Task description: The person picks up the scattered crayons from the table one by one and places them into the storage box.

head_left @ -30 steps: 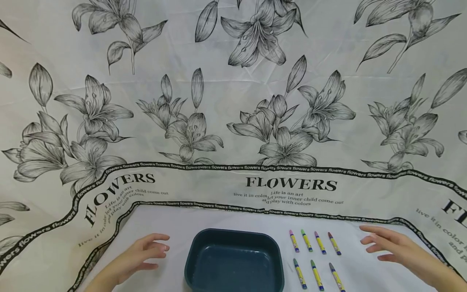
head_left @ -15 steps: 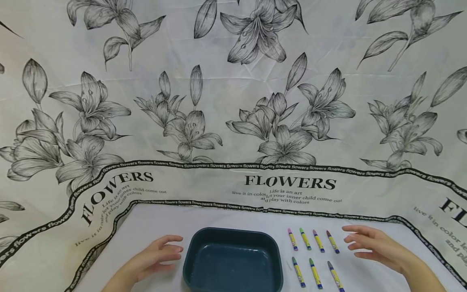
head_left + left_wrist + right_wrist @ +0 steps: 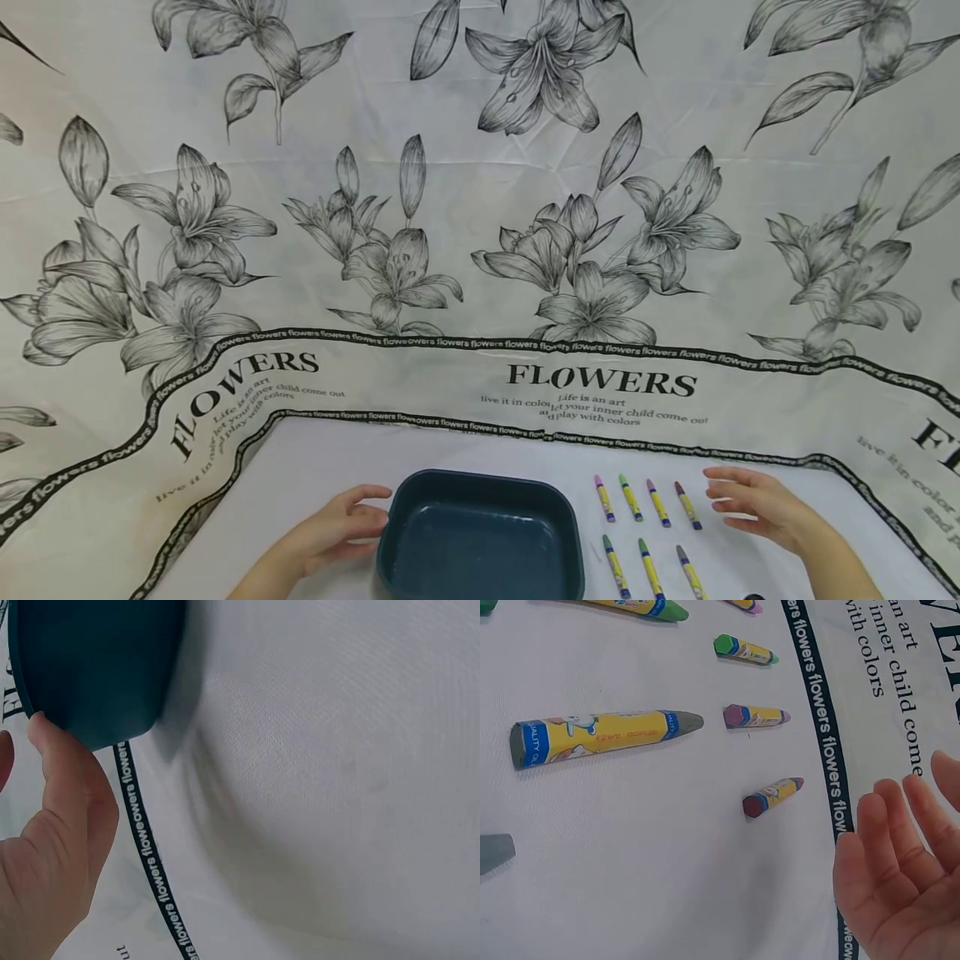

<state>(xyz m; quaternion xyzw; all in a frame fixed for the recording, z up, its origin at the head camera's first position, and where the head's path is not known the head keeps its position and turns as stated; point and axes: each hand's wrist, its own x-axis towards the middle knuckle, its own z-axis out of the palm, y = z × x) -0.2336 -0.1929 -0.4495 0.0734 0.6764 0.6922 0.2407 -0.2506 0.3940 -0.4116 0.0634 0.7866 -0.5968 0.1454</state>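
A dark blue-green rectangular basin (image 3: 480, 542) stands on the white tabletop, nothing visible inside it. My left hand (image 3: 341, 529) is at its left wall, fingers loosely bent; in the left wrist view a fingertip (image 3: 43, 724) meets or nearly meets the rim, and I cannot tell which. To the basin's right lie several crayons in yellow wrappers, in two rows. My right hand (image 3: 765, 504) hovers right of the dark red crayon (image 3: 687, 506), fingers apart and holding nothing. In the right wrist view the grey crayon (image 3: 607, 737) lies closest to that camera.
A white cloth with black lily drawings and "FLOWERS" lettering (image 3: 600, 381) hangs behind the table. Its black printed band (image 3: 480, 425) runs along the table's far edge. A small dark round object (image 3: 754, 597) shows at the bottom edge, and a grey piece (image 3: 495, 853) at the right wrist view's left.
My left hand has moved right, up to the basin's side. My right hand has come left toward the crayons. The basin and crayons stay in place; a dark object now shows at the bottom.
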